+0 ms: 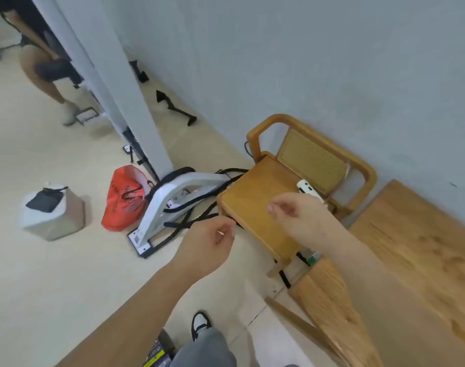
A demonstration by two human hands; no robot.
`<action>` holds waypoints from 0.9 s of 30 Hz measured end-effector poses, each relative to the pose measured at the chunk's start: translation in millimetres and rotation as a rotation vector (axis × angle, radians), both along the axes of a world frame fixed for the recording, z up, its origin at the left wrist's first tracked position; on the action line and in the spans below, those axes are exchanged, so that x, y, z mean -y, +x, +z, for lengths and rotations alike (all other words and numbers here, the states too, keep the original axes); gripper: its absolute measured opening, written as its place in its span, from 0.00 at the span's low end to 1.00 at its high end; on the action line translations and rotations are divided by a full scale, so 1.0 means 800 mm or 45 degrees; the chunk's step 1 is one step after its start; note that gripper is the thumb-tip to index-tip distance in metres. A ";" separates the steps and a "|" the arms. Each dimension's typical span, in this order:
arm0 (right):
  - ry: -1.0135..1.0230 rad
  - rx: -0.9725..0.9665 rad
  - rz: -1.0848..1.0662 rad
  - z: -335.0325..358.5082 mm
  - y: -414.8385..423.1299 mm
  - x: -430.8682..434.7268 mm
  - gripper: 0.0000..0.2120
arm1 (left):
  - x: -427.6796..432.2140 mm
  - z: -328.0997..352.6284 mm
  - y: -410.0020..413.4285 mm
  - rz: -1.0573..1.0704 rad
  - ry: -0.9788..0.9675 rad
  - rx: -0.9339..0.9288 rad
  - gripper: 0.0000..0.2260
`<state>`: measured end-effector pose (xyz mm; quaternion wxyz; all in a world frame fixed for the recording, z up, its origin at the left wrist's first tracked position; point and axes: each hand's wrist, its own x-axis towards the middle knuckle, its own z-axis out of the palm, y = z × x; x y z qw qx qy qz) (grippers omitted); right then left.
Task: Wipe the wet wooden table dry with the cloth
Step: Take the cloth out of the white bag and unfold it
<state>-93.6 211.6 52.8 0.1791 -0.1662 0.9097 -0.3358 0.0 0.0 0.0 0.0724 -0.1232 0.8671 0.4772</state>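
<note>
I see a wooden table (424,247) at the right, against the wall (305,62). A chair (252,207) stands just left of it, with a small device (307,188) on its seat. My left hand (207,245) hovers before the chair and my right hand (297,215) over its seat. On the floor to the left lie a stand (173,197), a bag (125,200), then a jug (51,215).

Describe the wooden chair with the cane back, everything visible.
The light wooden chair with a woven cane back has a curved bentwood frame and a flat seat. It stands upright on the pale floor by the grey-blue wall, beside the wooden table. A small white device lies on the seat near the back. Black cables run past its corner. The right hand overlaps the seat in view; contact unclear.
</note>
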 end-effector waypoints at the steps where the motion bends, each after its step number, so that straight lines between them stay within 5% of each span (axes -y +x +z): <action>1: -0.042 0.018 0.037 -0.008 -0.008 0.038 0.11 | 0.027 -0.001 -0.001 0.042 0.018 -0.015 0.07; 8: -0.037 0.071 0.318 -0.025 -0.057 0.301 0.13 | 0.244 -0.037 -0.012 0.303 -0.054 -0.005 0.08; 27: 0.129 0.125 1.005 -0.085 -0.216 0.763 0.13 | 0.593 -0.078 -0.091 0.927 0.043 0.083 0.09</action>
